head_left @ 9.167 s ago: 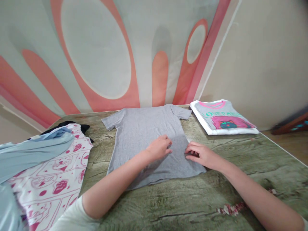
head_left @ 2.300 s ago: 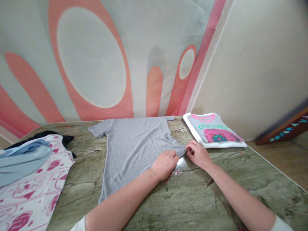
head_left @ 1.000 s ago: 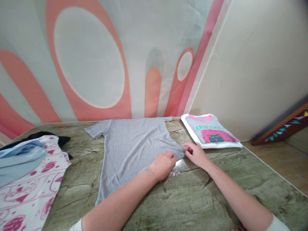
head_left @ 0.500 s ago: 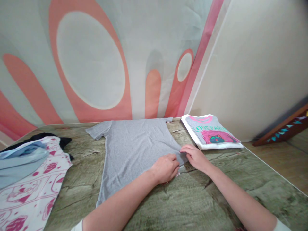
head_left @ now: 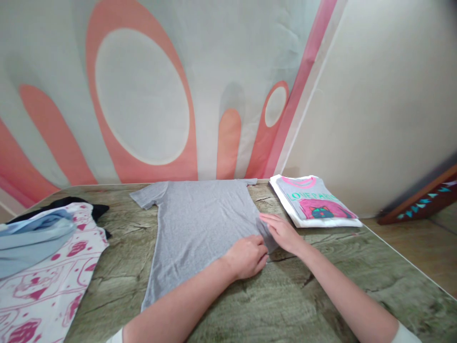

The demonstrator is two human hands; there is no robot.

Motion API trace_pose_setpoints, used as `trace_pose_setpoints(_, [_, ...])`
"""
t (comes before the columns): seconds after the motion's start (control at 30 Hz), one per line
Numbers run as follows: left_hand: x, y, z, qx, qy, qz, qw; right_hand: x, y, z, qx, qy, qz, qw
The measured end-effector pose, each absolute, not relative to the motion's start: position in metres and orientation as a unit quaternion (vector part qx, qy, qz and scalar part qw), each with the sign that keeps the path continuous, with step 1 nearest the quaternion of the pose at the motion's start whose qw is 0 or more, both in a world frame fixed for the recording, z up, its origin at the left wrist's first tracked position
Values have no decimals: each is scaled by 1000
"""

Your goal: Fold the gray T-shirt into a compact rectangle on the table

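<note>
Grey T-shirt (head_left: 200, 228) laid out on surface (head_left: 303, 305), under and left of my fingers (head_left: 270, 220); should handle light, soft, stretchy: take by hem corners. Left hand (head_left: 247, 257) curled at hem; right hand (head_left: 284, 236) straighter, at side edge; thumbs hidden, can't tell if pinching.

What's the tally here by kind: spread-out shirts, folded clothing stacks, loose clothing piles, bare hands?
Spread-out grey fabric T-shirt: 1
Folded white-and-grey clothing stack: 1
Loose blue, black and pink-printed white clothing pile: 1
Bare left hand and right hand: 2
Total: 5
</note>
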State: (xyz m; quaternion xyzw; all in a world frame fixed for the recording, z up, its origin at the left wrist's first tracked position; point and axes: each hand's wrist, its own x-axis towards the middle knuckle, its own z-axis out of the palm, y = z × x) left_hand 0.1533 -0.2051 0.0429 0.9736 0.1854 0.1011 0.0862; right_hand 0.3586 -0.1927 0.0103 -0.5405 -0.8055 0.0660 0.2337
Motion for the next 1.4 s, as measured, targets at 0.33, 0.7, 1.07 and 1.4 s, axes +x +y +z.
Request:
trace_pose_setpoints(0.33, [150, -206, 41, 967, 190, 128, 114, 349, -130, 10, -570, -802, 36, 174])
trace_pose_setpoints(0.7, [151, -206, 39, 966, 192, 128, 119, 339, -127, -7, -636, -768, 30, 66])
trace_pose_setpoints(1.07, [150, -207, 39, 967, 189, 126, 118, 340, -130, -7, -662, -747, 32, 52])
trace_pose_setpoints(1.4, [147, -195, 37, 949, 198, 120, 214, 336, -148, -5, -626, -775, 21, 81])
